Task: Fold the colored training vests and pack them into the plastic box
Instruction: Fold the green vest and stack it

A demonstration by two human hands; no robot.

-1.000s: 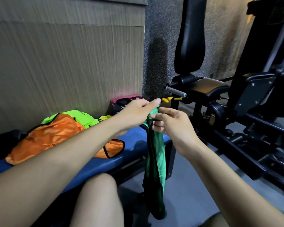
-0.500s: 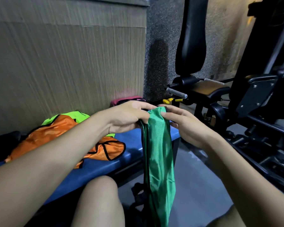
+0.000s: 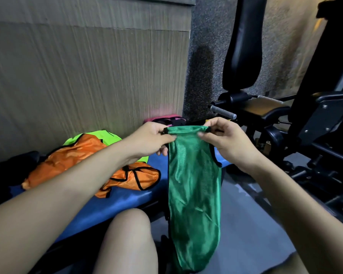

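Green mesh vest (image 3: 194, 186) with black edge trim, shiny fabric, hangs lengthwise in front of the blue surface (image 3: 117, 204), lower end down past the knee near the floor. Left hand (image 3: 156, 138) pinches its top-left corner, thumb and forefinger closed on the trim; right hand (image 3: 226, 139) pinches the top-right corner the same way. Each grip is closed tight on fabric, other fingers loosely curled. Top edge is pulled flat and roughly level between the two hands. Orange vest (image 3: 99, 167), also black-trimmed, lies crumpled on the surface to the left, partly over a neon yellow-green vest (image 3: 99, 136) against the wall panel. Pink and black item (image 3: 166, 119) sits at the far end of the surface; can't tell what it is. Versus 0.5 s ago: hands were nearly touching with the vest bunched into a narrow strip; now they are spread apart and the vest is opened to a wider flat panel. A second ago it was a thin dark-green rope.
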